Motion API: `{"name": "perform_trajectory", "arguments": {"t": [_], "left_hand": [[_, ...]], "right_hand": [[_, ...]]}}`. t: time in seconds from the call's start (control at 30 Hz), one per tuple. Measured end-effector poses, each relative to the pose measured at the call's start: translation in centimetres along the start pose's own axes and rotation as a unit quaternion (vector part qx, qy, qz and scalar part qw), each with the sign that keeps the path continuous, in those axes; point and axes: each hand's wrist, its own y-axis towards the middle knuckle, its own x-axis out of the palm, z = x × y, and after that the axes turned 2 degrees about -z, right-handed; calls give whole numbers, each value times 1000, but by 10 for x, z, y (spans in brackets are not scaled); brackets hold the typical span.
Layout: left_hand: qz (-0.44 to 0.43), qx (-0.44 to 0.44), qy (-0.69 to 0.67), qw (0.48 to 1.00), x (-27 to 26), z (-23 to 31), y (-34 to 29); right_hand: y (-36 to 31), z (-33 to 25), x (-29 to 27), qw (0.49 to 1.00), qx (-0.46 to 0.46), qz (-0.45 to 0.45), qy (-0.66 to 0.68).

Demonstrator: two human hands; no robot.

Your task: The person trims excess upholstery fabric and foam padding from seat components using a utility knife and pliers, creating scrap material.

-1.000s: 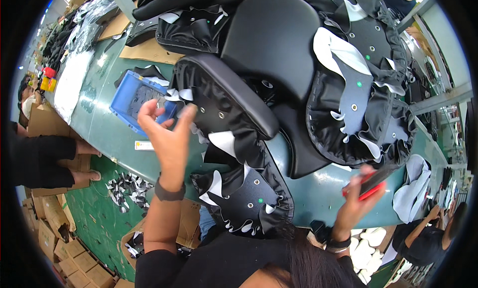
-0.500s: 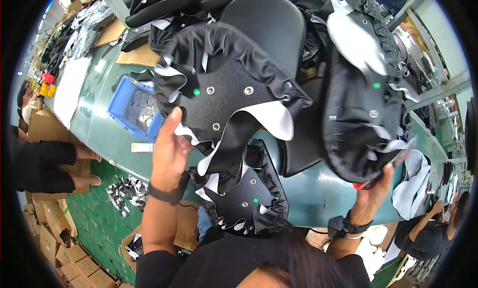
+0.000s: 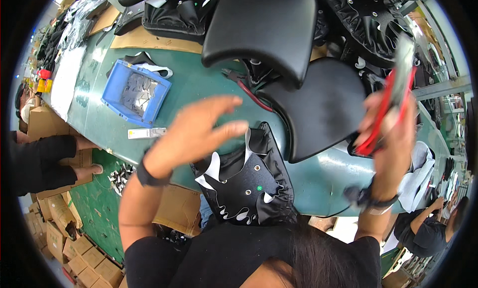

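Observation:
My left hand is over the near part of the table, fingers apart with nothing in them. On the right, my right hand is closed round a red-and-silver hand tool, too blurred for its exact kind. In front of my body lies a black cushion, underside up, with gathered cover edges, white lining flaps and metal eyelets. A smooth black cushion lies beyond it, near the right hand. Farther back, another smooth black cushion overlaps it. Red-handled cutters rest at the smooth cushion's left edge.
A blue bin with small metal pieces stands on the green table, beside a small white box. More black cushions are heaped at the back. A person stands at left; another person is at lower right.
My left hand has let go of the eyeleted cushion, which is no longer in front of it. The cushion beside my right hand is gone from there too. The right hand has risen with the tool.

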Motion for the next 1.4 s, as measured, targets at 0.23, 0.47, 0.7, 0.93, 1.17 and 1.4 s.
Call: {"name": "perform_trajectory", "arguments": {"t": [0.23,0.47,0.7,0.93,1.17,1.4], "left_hand": [[-32,-247,8,969,42,29,-94],[35,38,122,991,66,53,-63],[69,111,50,990,78,35,-57],[74,103,49,991,75,36,-55],[91,99,31,990,79,36,-51],[54,47,-11,997,69,32,-56]], "right_hand": [[-103,75,51,963,214,-152,58],[-78,48,45,938,172,-276,-121],[-75,36,29,903,51,-321,-280],[-75,31,31,873,6,-343,-347],[-70,34,43,799,-37,-403,-444],[-117,25,4,804,38,-403,-435]]}}
